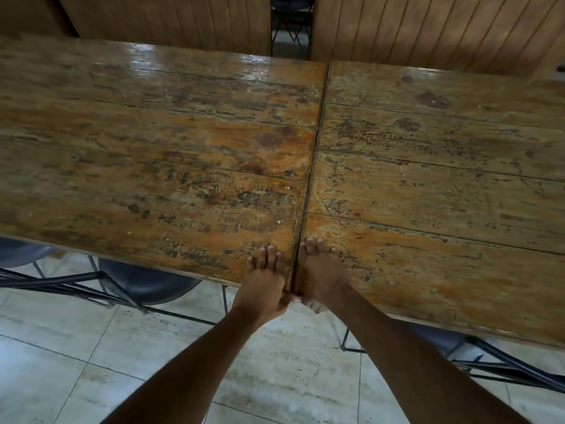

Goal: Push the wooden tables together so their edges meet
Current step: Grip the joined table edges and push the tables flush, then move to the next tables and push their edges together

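Observation:
Two worn wooden tables stand side by side. The left table [146, 154] and the right table [434, 185] touch along a thin dark seam that runs from the far edge to the near edge. My left hand [264, 281] grips the near corner of the left table, fingers on top and thumb under the edge. My right hand [321, 273] grips the near corner of the right table in the same way. The two thumbs almost touch below the seam.
Dark chairs [146, 283] with black metal legs are tucked under both tables, near the front edge. Wooden panel walls [428, 26] stand behind the tables, with a narrow gap [292, 22] between them. Pale floor tiles [275, 362] lie below my arms.

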The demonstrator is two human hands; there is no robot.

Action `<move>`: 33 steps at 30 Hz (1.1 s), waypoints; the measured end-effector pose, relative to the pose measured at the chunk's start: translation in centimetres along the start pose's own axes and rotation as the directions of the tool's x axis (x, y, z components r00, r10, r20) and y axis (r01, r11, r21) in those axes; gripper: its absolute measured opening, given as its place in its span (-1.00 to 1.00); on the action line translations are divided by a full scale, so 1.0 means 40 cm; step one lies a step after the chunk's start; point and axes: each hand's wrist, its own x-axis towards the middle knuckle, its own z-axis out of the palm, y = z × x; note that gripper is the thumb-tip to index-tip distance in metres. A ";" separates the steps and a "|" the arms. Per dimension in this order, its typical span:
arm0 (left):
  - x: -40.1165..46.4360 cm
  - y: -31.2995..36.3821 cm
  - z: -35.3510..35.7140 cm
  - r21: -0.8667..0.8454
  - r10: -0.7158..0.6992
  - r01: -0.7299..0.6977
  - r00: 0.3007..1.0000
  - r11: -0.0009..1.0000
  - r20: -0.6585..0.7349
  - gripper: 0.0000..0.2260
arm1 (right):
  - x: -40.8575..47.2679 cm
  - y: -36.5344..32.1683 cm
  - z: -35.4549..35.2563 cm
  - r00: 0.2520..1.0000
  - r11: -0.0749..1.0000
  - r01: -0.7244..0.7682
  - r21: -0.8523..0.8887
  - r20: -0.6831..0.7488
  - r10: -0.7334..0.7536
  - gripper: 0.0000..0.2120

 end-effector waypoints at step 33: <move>-0.849 -1.467 -0.497 -0.009 -0.361 0.384 0.859 0.923 -0.364 -0.23 | 0.182 -1.576 -0.744 0.872 0.959 0.268 -0.093 -0.399 -0.282 -0.18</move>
